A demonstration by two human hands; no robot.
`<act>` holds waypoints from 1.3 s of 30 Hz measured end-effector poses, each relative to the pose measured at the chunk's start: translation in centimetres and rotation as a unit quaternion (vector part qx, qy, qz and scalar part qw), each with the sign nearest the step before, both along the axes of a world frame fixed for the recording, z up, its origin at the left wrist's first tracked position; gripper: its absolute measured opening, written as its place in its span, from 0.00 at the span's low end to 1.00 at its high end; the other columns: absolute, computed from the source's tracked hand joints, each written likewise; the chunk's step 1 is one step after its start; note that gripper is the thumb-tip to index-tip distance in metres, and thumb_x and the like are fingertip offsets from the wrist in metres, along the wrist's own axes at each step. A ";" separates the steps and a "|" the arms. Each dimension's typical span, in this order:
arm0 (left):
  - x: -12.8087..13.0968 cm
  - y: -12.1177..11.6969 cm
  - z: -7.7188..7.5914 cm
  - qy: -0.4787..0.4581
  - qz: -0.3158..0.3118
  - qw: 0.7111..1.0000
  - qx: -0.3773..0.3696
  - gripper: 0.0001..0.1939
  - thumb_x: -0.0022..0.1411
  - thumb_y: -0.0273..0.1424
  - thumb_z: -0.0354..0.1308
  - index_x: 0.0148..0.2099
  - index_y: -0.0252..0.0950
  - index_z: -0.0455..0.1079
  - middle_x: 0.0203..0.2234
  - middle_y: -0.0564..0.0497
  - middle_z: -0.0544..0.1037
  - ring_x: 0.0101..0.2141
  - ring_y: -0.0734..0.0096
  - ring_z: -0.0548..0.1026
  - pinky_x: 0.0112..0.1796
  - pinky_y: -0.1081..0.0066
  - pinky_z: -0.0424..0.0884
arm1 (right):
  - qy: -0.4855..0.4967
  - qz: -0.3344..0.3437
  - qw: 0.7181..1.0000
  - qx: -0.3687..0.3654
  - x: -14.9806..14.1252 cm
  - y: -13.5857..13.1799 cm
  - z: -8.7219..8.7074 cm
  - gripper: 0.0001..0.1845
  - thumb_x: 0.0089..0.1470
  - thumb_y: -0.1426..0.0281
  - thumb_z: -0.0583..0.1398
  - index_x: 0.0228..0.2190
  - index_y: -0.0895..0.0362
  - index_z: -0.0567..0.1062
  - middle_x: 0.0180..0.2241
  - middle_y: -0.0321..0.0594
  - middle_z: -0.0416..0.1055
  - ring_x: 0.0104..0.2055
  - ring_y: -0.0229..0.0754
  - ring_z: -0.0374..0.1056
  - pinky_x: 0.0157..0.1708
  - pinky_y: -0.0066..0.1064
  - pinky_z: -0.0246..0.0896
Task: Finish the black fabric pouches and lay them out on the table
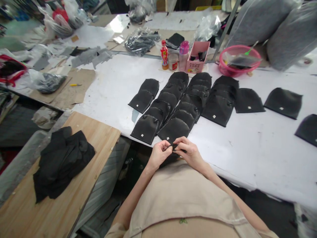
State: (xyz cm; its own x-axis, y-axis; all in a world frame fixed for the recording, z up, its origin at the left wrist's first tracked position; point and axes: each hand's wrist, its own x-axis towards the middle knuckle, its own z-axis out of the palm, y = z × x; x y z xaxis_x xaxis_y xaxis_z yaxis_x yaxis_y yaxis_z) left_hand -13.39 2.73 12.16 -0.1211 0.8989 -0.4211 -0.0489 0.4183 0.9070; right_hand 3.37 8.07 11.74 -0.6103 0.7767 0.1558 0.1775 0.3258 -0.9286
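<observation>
My left hand (161, 152) and my right hand (187, 149) meet at the table's near edge, fingertips close together. Both pinch a black fabric piece (170, 160), which hangs down in front of my apron and is mostly hidden by the hands. Just beyond my fingers lie overlapping rows of black rounded panels (173, 129), several with a small white tag near the straight edge. Single black panels (249, 100) lie farther right on the white table (237, 148).
A wooden board (104, 138) at left carries a heap of black cloth (63, 158). Behind the rows stand a red-labelled bottle (163, 56), a glass jar (172, 62), a pink bottle (183, 56), a pink box (195, 66) and a pink basin (229, 70). Grey sacks (292, 39) fill the back right.
</observation>
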 end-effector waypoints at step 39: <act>0.7 -0.7 -0.3 -0.074 0.021 0.996 -0.036 0.10 0.54 0.35 0.59 0.28 0.35 0.63 0.16 0.59 0.63 0.17 0.81 0.57 0.20 0.76 0.51 | 0.034 0.020 0.952 -0.303 0.5 0.4 0.7 0.10 0.58 0.63 0.59 0.39 0.55 0.73 0.32 0.37 0.71 0.34 0.39 0.67 0.36 0.31 0.62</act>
